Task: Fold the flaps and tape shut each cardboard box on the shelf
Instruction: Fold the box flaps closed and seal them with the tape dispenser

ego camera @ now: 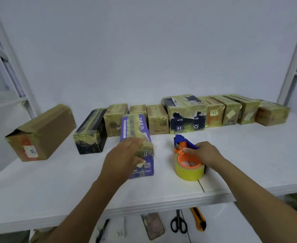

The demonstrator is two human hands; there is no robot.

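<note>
Cardboard of the long purple box (135, 127), wrapped in wrinkled yellowish tape, stands mid-shelf (56, 181). The left hand (121, 155) rests flat on its top, fingers blurred. Just right of it, the right hand (205, 153) grips the tape dispenser (188, 170) with its round yellow roll. Smooth white surface stretches from the box to the shelf's straight front edge.

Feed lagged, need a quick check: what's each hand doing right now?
Left hand: open, resting on the purple box.
Right hand: holding the tape dispenser.
</note>
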